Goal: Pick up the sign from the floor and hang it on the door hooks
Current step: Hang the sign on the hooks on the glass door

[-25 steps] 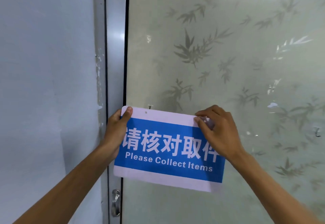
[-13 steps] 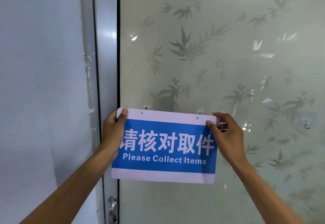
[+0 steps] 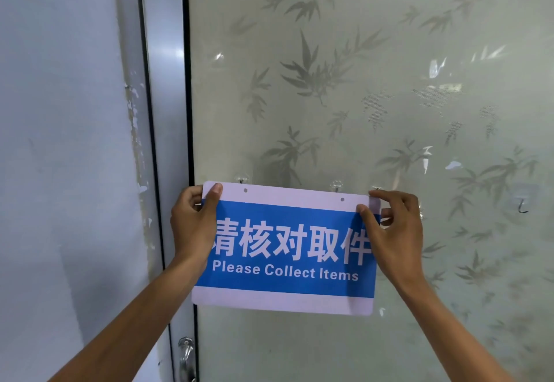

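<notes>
A blue and white sign (image 3: 284, 249) reading "Please Collect Items" is held flat against the frosted glass door (image 3: 359, 81). My left hand (image 3: 192, 225) grips its upper left corner, thumb on the front. My right hand (image 3: 392, 231) pinches its upper right corner. Two small holes sit near the sign's top edge. A clear hook (image 3: 241, 178) sticks out just above the left hole, and a second clear hook (image 3: 336, 186) just above the right hole. Both holes look to lie below the hooks.
A further clear hook (image 3: 522, 206) is stuck to the glass at the right. The metal door frame (image 3: 163, 111) runs down the left, with a latch (image 3: 186, 354) low on it. A pale wall (image 3: 60, 141) with chipped paint lies left of the frame.
The sign has levelled out and its top edge has come up to the hooks. My right hand slid from the sign's top face to its upper right corner, uncovering the right hole.
</notes>
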